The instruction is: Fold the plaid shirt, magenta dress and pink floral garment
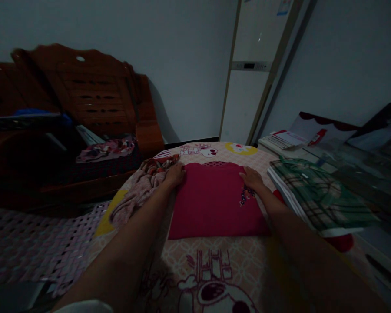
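A magenta shirt (215, 200) lies flat and folded into a near rectangle, with dotted trim at its neckline and a flower pattern at its right side. My left hand (176, 174) is closed on its upper left edge. At the upper right edge, my right hand (252, 179) grips the cloth just above the flowers. Part of the fingers of each hand is hidden or dim. Beside my left forearm sits a crumpled pinkish garment (140, 191) with an orange patterned part. Right of my right arm is a stack topped by a green plaid shirt (322, 191).
Under the clothes is a round surface with a pink cartoon-print cover (176, 256). A carved wooden bench (94, 95) with cloth on it stands at left, above a woven pink surface (52, 243). A tall white cabinet-like unit (247, 95) stands behind; papers (288, 138) lie at right.
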`<state>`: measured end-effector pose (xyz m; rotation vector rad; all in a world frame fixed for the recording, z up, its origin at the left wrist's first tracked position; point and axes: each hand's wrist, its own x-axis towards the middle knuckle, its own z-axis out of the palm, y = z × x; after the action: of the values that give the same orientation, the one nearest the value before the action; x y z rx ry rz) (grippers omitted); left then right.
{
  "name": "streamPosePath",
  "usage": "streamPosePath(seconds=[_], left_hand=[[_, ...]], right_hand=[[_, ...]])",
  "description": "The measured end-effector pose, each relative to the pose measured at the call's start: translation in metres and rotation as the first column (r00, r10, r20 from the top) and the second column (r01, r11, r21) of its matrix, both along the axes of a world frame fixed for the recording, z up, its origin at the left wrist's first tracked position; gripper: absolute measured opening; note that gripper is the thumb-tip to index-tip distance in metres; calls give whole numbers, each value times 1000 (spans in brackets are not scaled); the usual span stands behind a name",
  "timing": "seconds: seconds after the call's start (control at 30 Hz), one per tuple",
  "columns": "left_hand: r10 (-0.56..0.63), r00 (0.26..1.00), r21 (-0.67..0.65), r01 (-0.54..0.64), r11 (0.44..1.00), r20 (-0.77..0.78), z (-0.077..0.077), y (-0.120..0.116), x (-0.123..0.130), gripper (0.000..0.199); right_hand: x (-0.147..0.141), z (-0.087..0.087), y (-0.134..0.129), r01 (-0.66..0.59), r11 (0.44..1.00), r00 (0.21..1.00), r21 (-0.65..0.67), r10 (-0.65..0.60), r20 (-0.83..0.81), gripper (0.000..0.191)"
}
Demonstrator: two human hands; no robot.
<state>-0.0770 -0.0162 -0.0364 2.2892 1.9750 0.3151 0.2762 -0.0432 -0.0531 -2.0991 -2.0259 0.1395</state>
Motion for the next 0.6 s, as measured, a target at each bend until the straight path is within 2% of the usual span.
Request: streamPosePath(seconds=[0.17, 0.3, 0.4, 0.5, 0.6], left_hand=[[-130, 991, -61, 131, 990, 9, 17, 24, -9, 44], [-170, 984, -185, 176, 967, 46, 27, 43, -14, 37], [-182, 976, -299, 212, 930, 123, 27, 53, -17, 28], [-194, 962, -276, 242, 930, 192, 22, 54, -20, 21], [-222, 942, -165, 268, 949, 251, 18, 48, -24, 21]], right_hand=[[-3, 15, 20, -46, 999, 998, -7, 45, -51, 59], [-5, 26, 34, -76, 997, 995, 6, 77, -69, 64], [-6, 31, 45, -58, 998, 996, -22, 56, -74, 46], [-7, 32, 48, -33, 999, 996, -38, 30, -81, 24], [-9, 33, 43, -19, 1000, 995, 17, 21, -97, 22]])
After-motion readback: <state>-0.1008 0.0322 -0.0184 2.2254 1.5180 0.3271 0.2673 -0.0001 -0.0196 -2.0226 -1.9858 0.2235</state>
